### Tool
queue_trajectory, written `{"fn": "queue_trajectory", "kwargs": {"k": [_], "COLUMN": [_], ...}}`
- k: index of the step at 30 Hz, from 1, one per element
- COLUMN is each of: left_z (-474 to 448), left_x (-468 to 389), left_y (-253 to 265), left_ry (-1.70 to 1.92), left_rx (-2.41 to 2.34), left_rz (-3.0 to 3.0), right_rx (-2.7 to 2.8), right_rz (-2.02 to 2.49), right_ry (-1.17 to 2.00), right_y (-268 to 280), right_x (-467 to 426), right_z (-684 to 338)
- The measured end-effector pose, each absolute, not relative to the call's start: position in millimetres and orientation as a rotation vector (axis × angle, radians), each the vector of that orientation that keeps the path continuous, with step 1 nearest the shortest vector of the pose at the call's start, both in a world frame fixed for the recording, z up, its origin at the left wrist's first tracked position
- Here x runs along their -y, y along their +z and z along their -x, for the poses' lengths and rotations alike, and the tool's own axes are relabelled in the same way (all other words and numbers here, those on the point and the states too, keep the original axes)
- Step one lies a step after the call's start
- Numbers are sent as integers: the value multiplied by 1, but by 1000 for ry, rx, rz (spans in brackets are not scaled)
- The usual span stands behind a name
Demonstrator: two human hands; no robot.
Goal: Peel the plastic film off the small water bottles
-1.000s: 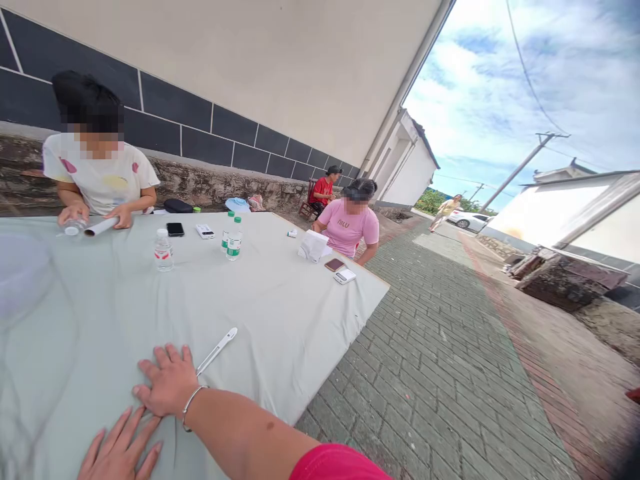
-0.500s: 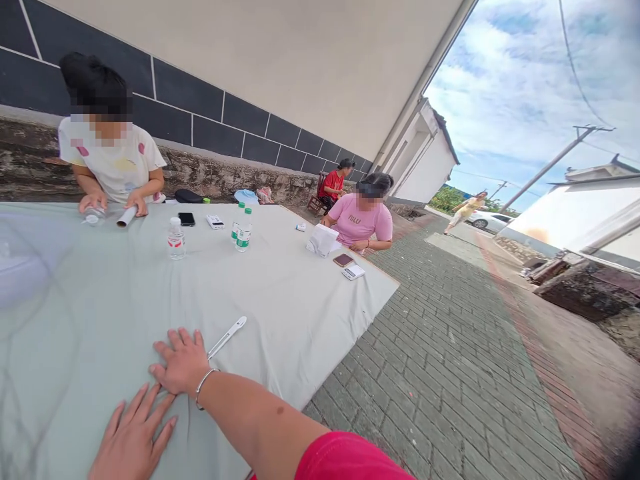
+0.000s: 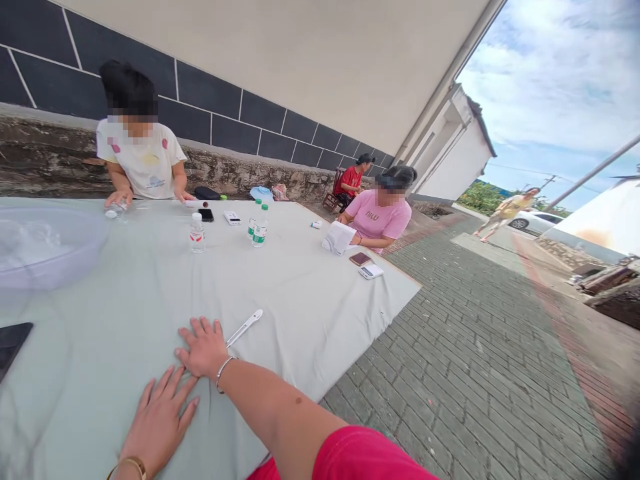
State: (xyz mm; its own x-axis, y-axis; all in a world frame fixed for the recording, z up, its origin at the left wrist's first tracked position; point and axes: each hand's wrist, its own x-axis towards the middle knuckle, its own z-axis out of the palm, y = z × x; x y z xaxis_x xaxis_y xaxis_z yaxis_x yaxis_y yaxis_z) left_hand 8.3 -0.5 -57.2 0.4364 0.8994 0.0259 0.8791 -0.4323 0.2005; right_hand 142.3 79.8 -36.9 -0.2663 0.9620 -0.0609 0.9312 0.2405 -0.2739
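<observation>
My left hand lies palm down on the cloth-covered table, fingers spread, nothing in it. Just beyond it my right hand is also flat with fingers apart, and the left fingertips meet or nearly meet its thumb side. A slim white slotted tool with a rounded end lies beside my right hand. Its lower end is hidden behind the hand, so I cannot tell its kind or whether the hand touches it.
A lilac basin stands at the left, with a dark flat object nearer me. Water bottles and phones are farther back. One person sits across the table; another holds paper at the far right corner.
The view has swung left, bringing the basin and dark object further into sight. My hands stay flat. The paper roll no longer shows in the hand of the person across the table.
</observation>
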Motion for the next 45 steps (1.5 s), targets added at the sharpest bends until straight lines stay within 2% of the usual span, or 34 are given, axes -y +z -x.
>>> {"fn": "queue_trajectory", "kwargs": {"k": [45], "left_z": [-12], "left_x": [-1], "left_y": [-41], "left_ry": [184], "left_rx": [-1559], "left_rz": [-2453], "right_rx": [2325], "right_rz": [1798], "right_ry": [365], "right_y": [-32], "right_x": [-84], "right_z": [-143]}}
